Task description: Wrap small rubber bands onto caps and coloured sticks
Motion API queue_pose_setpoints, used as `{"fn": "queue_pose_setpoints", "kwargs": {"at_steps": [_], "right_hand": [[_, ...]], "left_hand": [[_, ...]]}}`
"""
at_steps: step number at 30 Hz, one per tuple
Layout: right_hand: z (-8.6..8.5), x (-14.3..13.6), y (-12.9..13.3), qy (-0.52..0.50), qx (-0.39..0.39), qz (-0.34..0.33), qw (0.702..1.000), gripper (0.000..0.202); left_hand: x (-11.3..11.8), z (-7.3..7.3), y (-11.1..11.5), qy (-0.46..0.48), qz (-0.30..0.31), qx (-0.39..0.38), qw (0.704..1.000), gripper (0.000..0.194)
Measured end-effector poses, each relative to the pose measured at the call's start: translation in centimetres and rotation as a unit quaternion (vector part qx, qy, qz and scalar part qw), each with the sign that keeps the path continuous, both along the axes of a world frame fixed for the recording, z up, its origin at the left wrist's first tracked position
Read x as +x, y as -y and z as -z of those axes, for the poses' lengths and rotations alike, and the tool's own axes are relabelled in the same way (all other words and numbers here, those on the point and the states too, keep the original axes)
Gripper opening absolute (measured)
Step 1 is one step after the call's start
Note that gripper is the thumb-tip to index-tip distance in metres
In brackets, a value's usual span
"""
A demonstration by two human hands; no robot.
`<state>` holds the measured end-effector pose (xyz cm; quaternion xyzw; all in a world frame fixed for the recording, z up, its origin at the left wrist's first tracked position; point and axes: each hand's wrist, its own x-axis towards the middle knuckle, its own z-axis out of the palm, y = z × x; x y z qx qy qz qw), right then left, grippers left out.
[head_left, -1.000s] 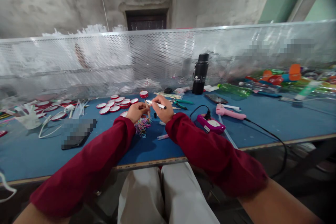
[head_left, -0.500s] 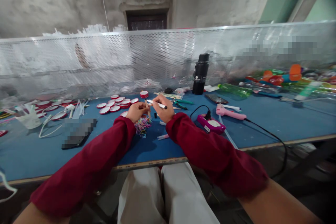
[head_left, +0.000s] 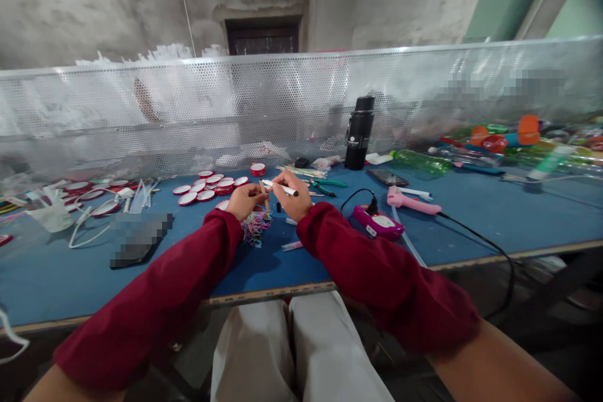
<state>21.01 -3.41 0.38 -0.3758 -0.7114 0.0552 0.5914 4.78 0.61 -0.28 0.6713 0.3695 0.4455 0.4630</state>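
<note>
My left hand [head_left: 246, 201] is closed on a thin wooden stick [head_left: 264, 195], held upright above the table. In my right hand [head_left: 294, 196] is a white marker [head_left: 282, 188] with a dark end, its tip pointing left at the upper part of the stick. Under my left hand lies a pile of small colourful bands [head_left: 256, 226]. A small black cap [head_left: 278, 207] stands between my hands. Behind my left hand are several round red-rimmed white pieces [head_left: 198, 187], and a short stack of them [head_left: 257, 169] is farther back.
On the blue table [head_left: 277, 270], a dark phone [head_left: 141, 242] and a white cup [head_left: 53, 217] lie left. A black bottle [head_left: 360, 133], purple box [head_left: 378, 222] and pink corded tool [head_left: 414, 202] are right. A perforated metal screen [head_left: 188, 107] runs behind.
</note>
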Motion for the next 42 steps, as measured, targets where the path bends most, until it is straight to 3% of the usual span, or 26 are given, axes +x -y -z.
{"fn": "queue_pose_setpoints", "kwargs": {"at_steps": [42], "right_hand": [[0.06,-0.11,0.05,0.002,0.0,-0.012,1.0,0.011]], "left_hand": [[0.06,0.07,-0.03,-0.008,-0.005,-0.004,1.0,0.031]]}}
